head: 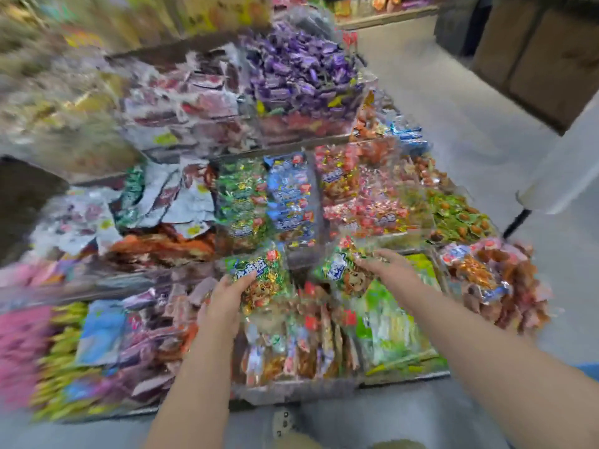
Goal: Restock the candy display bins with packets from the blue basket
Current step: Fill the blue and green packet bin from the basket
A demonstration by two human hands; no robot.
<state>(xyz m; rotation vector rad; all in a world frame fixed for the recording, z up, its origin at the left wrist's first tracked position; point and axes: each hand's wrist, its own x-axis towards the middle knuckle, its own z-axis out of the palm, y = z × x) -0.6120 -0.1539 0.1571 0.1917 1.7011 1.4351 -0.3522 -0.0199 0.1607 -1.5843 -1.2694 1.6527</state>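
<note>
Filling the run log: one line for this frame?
phase: restocking | left hand: holds green packet | right hand: holds second green packet | where: over front bins

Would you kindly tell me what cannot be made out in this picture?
Head view:
- Blue basket: only a blue sliver at the right edge, cut off; unidentifiable.
- Left bins: smeared by motion blur.
- Print on the left packet, gripped by the left hand: blurred.
- Whether the right hand grips or merely rests on the right packet: blur hides its fingers.
</note>
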